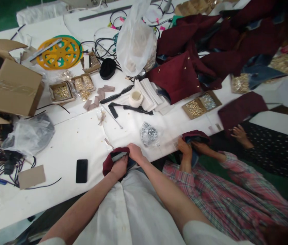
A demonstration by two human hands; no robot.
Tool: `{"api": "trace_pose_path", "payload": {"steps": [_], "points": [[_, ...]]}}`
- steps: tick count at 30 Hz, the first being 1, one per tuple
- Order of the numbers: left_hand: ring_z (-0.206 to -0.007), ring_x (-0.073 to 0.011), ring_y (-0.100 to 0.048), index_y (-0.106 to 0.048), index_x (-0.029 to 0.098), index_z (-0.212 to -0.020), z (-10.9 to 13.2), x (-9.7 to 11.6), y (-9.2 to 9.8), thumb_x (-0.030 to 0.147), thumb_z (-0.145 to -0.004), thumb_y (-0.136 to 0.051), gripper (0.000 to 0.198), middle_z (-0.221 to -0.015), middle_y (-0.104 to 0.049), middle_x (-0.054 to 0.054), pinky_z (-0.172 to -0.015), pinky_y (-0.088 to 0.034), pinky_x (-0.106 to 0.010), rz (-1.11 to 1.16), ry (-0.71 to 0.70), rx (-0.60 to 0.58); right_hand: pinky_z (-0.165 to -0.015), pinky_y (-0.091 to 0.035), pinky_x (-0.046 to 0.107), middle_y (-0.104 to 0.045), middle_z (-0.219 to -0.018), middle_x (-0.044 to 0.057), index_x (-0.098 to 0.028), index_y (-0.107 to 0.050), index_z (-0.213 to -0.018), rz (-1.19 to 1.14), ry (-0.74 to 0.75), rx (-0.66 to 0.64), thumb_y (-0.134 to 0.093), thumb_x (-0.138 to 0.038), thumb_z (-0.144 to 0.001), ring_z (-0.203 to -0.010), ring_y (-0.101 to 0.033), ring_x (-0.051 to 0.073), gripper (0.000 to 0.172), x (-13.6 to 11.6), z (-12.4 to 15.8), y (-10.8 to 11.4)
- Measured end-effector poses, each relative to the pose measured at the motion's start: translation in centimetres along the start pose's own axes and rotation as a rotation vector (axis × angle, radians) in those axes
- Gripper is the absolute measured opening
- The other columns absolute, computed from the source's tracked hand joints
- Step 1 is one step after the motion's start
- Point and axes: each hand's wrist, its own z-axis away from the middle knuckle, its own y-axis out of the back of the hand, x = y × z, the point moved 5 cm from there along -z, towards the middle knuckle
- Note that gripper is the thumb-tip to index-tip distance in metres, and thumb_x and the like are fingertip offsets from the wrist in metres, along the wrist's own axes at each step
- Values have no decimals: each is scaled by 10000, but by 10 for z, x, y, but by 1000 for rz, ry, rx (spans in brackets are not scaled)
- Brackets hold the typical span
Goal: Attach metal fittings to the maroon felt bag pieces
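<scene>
A maroon cloth piece with a blue lining (pixel 107 164) is bunched at the table's front edge, close to my body. My left hand (pixel 120 168) is closed on its near side, the fingers partly hidden in the folded opening. At the upper right edge of the cloth, my right hand (pixel 135 152) grips it with bent fingers. Beyond my hands lies a clear plastic bag of small silver metal parts (pixel 148 133). A black phone (pixel 82 170) rests on the table to the left of my hands.
Co-workers stand on my right; one's hands (pixel 185 146) hold a similar maroon piece. A maroon cloth pile (pixel 177 76) covers the far right. Boxes of metal fittings (pixel 201 103), a tape roll (pixel 136 98), a yellow reel (pixel 58 53) and a carton (pixel 15 86) stand around.
</scene>
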Motion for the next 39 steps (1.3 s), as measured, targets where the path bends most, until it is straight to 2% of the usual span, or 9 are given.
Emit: {"api": "trace_pose_path", "payload": {"steps": [6,11,14,18,28,31,34,36,39], "points": [[-1363,-342,-700,-351,58,-1728,-3,-3,0,226,-1099,-385,652,-1625,-611,-273,-1173,-582,-436,-156,45,22,-946,-485,295,-769,-1232,103,-198,-772,-1119,-12,30,2,-623,-133,-961,-1122,-704,229,226,-2,1,2],[-1224,-406,-732,-356,17,-1721,-6,5,-4,214,-1088,-398,665,-1519,-627,-351,-988,-660,-518,-295,60,27,-964,-481,293,-777,-1247,115,-193,-773,-1158,-15,-2,-18,-615,-133,-969,-1133,-716,233,254,-1,0,1],[-1153,-400,-745,-375,-3,-1706,-3,9,-4,185,-1092,-352,642,-1434,-649,-362,-892,-670,-498,-350,38,22,-952,-482,296,-780,-1246,123,-185,-772,-1157,-14,-11,-17,-640,-158,-960,-1130,-721,243,238,-1,-2,1],[-1205,-379,-745,-475,34,-1665,-2,8,-2,165,-1090,-398,595,-1431,-665,-336,-950,-662,-461,-382,8,7,-953,-482,289,-789,-1244,118,-192,-784,-1156,-16,-12,-32,-669,-192,-963,-1139,-724,240,224,-1,-3,3],[-1232,-407,-748,-391,-9,-1698,-4,11,6,102,-1063,-336,647,-1514,-626,-368,-969,-682,-513,-352,21,-60,-933,-507,312,-796,-1253,109,-228,-783,-1188,-25,-45,-30,-728,-381,-987,-1159,-736,264,259,1,-4,3],[-1163,-400,-776,-520,-12,-1605,-3,16,18,58,-1023,-334,615,-1437,-678,-358,-937,-690,-519,-303,31,-93,-949,-522,322,-788,-1278,122,-209,-769,-1199,14,-84,-42,-701,-322,-1009,-1161,-745,266,232,1,-4,3],[-1070,-392,-795,-724,34,-1349,5,23,38,133,-1043,-387,466,-1264,-764,-310,-925,-691,-525,-226,8,-110,-945,-537,324,-786,-1273,130,-197,-767,-1205,27,-96,-38,-672,-248,-1012,-1137,-760,264,221,-3,-1,7],[-1047,-351,-797,-764,137,-1265,18,32,60,223,-1083,-404,412,-1199,-803,-227,-965,-685,-493,-156,-46,-94,-934,-548,330,-789,-1239,140,-186,-775,-1169,33,-92,-37,-662,-223,-1007,-1124,-767,275,201,-8,2,9],[-1144,-244,-771,-721,302,-1346,46,45,101,334,-1148,-334,436,-1267,-808,-103,-1066,-648,-375,-35,-140,6,-938,-564,359,-777,-1231,176,-151,-764,-1137,53,-87,-19,-615,-153,-1007,-1110,-773,294,198,-19,8,9]]}}
